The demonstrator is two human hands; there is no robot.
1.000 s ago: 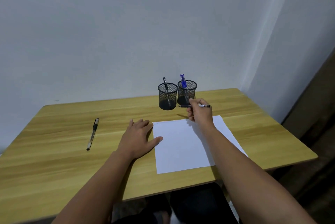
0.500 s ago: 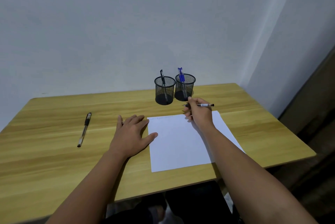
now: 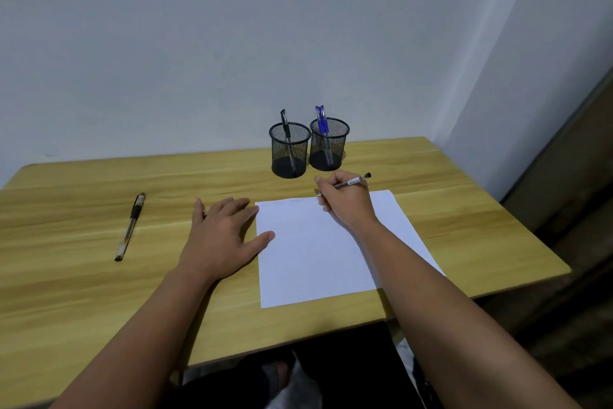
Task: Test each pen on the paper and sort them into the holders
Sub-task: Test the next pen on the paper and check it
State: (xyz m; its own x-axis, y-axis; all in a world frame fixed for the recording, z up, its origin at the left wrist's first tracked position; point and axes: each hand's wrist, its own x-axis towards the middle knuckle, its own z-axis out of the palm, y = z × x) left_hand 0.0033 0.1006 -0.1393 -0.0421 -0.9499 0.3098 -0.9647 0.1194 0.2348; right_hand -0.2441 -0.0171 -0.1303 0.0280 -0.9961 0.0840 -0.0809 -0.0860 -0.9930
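A white sheet of paper (image 3: pixel 311 253) lies on the wooden table (image 3: pixel 99 292). My right hand (image 3: pixel 345 199) grips a black-capped pen (image 3: pixel 356 180) in a writing hold, with its tip at the paper's top edge near faint marks. My left hand (image 3: pixel 222 236) rests flat with straight fingers on the table, its thumb on the paper's left edge. Behind the paper stand two black mesh holders: the left holder (image 3: pixel 289 156) has a black pen, the right holder (image 3: pixel 329 146) has blue pens. Another black pen (image 3: pixel 130 226) lies loose on the table at the left.
A grey wall rises straight behind the table, and a corner with a dark panel is at the right. The table's front edge is close to my body, with my lap in dark clothing below it.
My right hand has turned the pen from lying sideways into a writing hold and brought its tip down to the paper's top edge. The left hand has stayed put.
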